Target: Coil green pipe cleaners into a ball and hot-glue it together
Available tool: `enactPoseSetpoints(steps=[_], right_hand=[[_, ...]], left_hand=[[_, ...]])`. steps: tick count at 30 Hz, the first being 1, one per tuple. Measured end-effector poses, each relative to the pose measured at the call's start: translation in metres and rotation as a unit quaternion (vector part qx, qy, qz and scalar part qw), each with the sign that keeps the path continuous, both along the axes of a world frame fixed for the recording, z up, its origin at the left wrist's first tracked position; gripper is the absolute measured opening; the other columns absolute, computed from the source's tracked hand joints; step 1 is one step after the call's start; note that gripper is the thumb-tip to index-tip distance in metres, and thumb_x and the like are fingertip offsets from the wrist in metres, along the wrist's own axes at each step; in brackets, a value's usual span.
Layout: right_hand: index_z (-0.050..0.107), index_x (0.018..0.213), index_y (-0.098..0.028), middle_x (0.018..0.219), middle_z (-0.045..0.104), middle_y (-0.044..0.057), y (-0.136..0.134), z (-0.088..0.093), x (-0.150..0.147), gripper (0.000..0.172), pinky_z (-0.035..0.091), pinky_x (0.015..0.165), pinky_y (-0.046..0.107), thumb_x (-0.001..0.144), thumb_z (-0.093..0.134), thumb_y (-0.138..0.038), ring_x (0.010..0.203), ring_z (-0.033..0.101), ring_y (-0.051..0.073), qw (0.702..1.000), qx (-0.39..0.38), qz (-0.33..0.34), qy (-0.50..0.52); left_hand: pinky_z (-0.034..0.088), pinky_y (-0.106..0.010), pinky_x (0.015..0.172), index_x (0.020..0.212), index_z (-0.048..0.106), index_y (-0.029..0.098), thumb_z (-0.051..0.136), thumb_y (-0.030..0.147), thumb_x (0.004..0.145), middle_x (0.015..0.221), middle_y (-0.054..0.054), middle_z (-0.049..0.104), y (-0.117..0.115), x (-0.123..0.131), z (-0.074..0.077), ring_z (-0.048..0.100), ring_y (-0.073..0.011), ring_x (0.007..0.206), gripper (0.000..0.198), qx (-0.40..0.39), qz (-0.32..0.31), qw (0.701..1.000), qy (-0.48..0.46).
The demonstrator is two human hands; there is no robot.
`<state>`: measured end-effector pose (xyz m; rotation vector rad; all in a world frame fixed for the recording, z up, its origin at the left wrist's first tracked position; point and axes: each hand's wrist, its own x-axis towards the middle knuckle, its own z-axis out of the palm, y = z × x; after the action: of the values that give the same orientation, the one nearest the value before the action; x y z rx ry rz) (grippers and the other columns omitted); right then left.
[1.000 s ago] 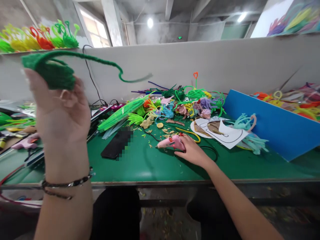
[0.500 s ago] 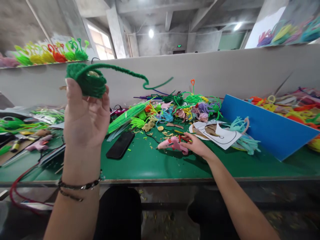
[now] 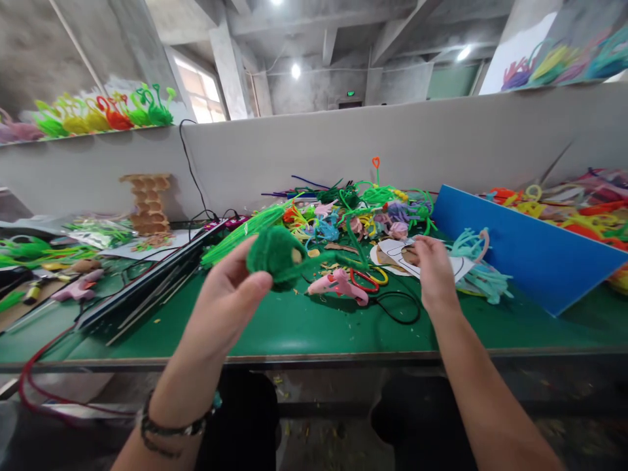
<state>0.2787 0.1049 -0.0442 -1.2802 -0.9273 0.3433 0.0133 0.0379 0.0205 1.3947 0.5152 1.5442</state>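
Note:
My left hand [image 3: 228, 291] grips a ball wound with dark green pipe cleaner [image 3: 275, 255], held above the table. A small tan patch shows on the ball's right side, and a loose green tail runs off to the right. My right hand [image 3: 436, 268] is over the white paper cutout with black drawn lines [image 3: 449, 263], its fingertips pinched at a brown piece [image 3: 409, 254] on the paper; whether they hold it is unclear. Between the hands a pink glue gun [image 3: 338, 286] lies on its side, with red scissor-like handles [image 3: 364, 280] beside it.
A heap of coloured pipe-cleaner pieces [image 3: 363, 219] lies at the back. A blue board [image 3: 524, 248] leans at right, near a pale teal bundle [image 3: 481, 275]. At left are an egg carton [image 3: 148, 203], a second pink glue gun [image 3: 78, 288] and cords. The green table [image 3: 275, 333] ends in front.
My left hand has come down and right with the green ball, uncovering the egg carton. My right hand has moved from the pink glue gun rightward to the paper cutout.

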Motion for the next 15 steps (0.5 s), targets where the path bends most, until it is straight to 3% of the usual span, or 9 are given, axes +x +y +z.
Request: enactPoseSetpoints(steps=[3,5,7,11,13,15], right_hand=[[0.046,0.088,-0.021,0.089,0.048,0.003,-0.026,0.016,-0.002,0.017,0.041,0.082,0.035,0.076,0.041,-0.033,0.087,0.05,0.016,0.994,0.09,-0.055,0.005],[0.048,0.084,-0.021,0.085,0.048,0.003,-0.049,0.024,-0.012,0.01,0.039,0.083,0.037,0.075,0.048,-0.025,0.084,0.05,0.017,0.961,0.254,-0.094,-0.055],[0.05,0.084,-0.022,0.084,0.048,0.004,-0.071,0.029,-0.027,0.008,0.041,0.079,0.036,0.078,0.045,-0.019,0.086,0.05,0.018,0.937,0.313,-0.04,-0.152],[0.048,0.101,-0.021,0.092,0.053,0.005,-0.094,0.025,-0.057,0.022,0.042,0.081,0.031,0.079,0.046,-0.015,0.091,0.05,0.017,0.885,0.178,0.185,-0.388],[0.045,0.106,-0.019,0.097,0.053,0.005,-0.093,0.017,-0.065,0.024,0.044,0.075,0.027,0.082,0.046,-0.019,0.09,0.051,0.015,0.871,0.108,0.261,-0.403],[0.046,0.103,-0.019,0.095,0.054,0.005,-0.088,0.009,-0.068,0.021,0.044,0.065,0.024,0.082,0.046,-0.021,0.083,0.051,0.013,0.877,0.069,0.283,-0.382]], left_hand=[[0.05,-0.019,0.072,0.092,0.067,0.025,0.075,0.032,0.06,0.086,0.0,0.069,0.004,0.011,-0.023,0.063,-0.0124,0.08,0.033,-0.036,-0.042,0.998,0.03],[0.05,-0.02,0.069,0.091,0.067,0.024,0.077,0.03,0.058,0.086,0.0,0.069,0.006,0.02,-0.035,0.063,-0.0138,0.079,0.035,-0.058,-0.075,0.995,0.041],[0.049,-0.021,0.069,0.09,0.067,0.022,0.078,0.027,0.056,0.088,-0.001,0.068,0.008,0.028,-0.046,0.062,-0.0152,0.081,0.036,-0.072,-0.102,0.991,0.051],[0.047,-0.027,0.084,0.093,0.067,0.021,0.077,0.03,0.056,0.106,-0.005,0.065,0.013,0.038,-0.066,0.056,-0.0223,0.104,0.039,-0.098,-0.117,0.987,0.048],[0.044,-0.031,0.09,0.095,0.066,0.021,0.076,0.034,0.057,0.12,-0.006,0.058,0.016,0.039,-0.077,0.048,-0.0261,0.115,0.042,-0.122,-0.127,0.984,0.04],[0.044,-0.032,0.089,0.098,0.065,0.021,0.075,0.037,0.058,0.122,-0.007,0.056,0.018,0.038,-0.087,0.048,-0.0276,0.115,0.045,-0.152,-0.15,0.977,0.027]])
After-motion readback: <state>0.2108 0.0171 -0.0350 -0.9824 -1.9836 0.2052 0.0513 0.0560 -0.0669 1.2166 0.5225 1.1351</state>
